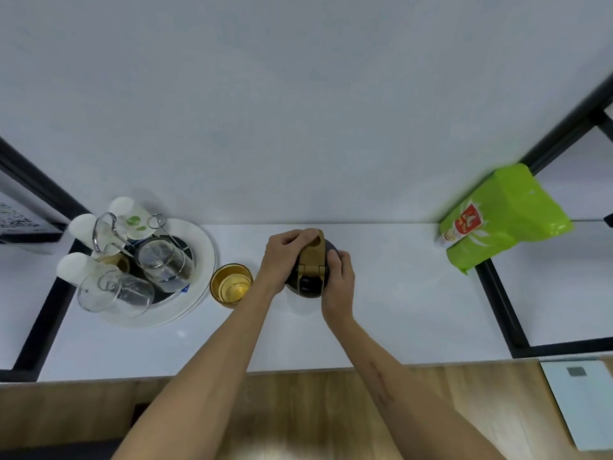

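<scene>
While the dark flask (306, 288) stands on the white counter (414, 293), just right of the gold cup (231, 285) of yellowish liquid, the left hand (282, 260) curls its fingers over the far end of the flask's gold lid (311, 260). Right hand (340, 280) wraps the flask's right side, fingers clamped on the body. Round tray (205, 257) of glasses sits at left; green bag (497, 217) well to the right.

Plain white wall (298, 94) at the far side. White table (414, 293) runs left to right against it, with a thin wood front edge. Black metal frame (504, 310) on right, another black frame (43, 320) on left. Wood floor (298, 413) near, with a glare patch. White bathroom scale (583, 403) on the floor, near right.
</scene>
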